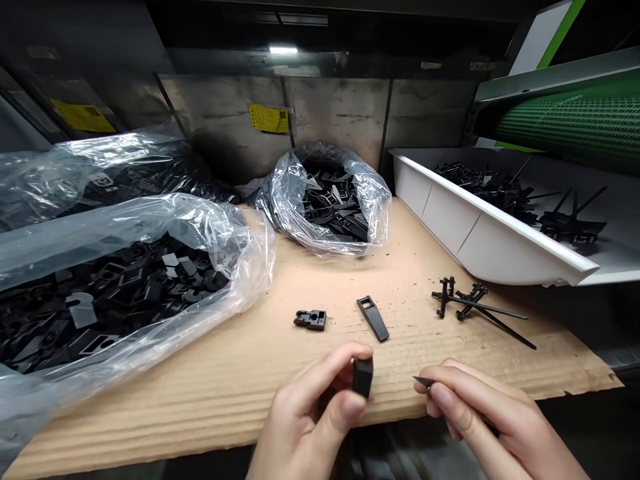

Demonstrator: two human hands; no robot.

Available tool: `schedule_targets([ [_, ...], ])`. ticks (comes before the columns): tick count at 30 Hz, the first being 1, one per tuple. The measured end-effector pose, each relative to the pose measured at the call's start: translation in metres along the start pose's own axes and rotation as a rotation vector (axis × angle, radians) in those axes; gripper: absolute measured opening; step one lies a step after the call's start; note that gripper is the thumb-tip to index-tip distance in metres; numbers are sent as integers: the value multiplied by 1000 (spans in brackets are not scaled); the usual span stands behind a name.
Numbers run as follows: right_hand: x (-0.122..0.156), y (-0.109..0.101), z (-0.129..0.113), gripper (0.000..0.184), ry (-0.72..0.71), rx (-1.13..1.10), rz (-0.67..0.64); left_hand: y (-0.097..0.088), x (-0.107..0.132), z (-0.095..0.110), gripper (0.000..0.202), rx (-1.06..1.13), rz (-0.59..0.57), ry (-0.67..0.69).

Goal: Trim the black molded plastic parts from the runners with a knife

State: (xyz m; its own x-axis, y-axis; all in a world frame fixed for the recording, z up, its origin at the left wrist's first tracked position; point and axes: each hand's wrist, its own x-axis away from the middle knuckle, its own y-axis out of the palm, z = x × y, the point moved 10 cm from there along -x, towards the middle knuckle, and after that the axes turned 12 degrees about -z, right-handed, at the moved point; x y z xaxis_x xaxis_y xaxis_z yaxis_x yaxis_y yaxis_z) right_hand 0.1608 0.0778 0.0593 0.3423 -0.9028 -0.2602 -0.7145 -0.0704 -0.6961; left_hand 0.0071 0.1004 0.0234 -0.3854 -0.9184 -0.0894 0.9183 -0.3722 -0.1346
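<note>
Black plastic block [363, 377], squarish, gripped by left hand [305, 417], pointed black sliver [423, 381] pinched in right hand [480, 417]

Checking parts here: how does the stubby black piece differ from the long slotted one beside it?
The stubby black plastic piece is short and chunky; the slotted black strip is longer and flatter. The strip has an end slot, the stubby piece doesn't. The stubby piece lies crosswise, the strip slanted. Both sit on the cardboard.
</note>
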Motion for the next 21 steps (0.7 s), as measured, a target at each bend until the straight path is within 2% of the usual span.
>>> schedule_targets([
  [2, 2, 1, -5, 20, -64, 129, 19, 2, 0, 1, 41, 70, 5, 18],
  [3, 2, 2, -9, 18, -106, 190, 32, 3, -1, 1, 38, 70, 10, 15],
  [7, 6, 6, -24, 22, -248, 304, 106, 2, -2, -3, 11, 11, 78, -28],
  [11, 7, 6, -31, 23, -299, 342, 132, -1, -3, 3, 31, -52, 86, 27],
  [15, 7, 5, -32, 25, -324, 367, 144, 0, -4, 17, 32, -123, 61, 141],
  [21, 1, 9, -31, 29, -329, 337, 110, -3, -2, 22, 36, -124, 92, 180],
])
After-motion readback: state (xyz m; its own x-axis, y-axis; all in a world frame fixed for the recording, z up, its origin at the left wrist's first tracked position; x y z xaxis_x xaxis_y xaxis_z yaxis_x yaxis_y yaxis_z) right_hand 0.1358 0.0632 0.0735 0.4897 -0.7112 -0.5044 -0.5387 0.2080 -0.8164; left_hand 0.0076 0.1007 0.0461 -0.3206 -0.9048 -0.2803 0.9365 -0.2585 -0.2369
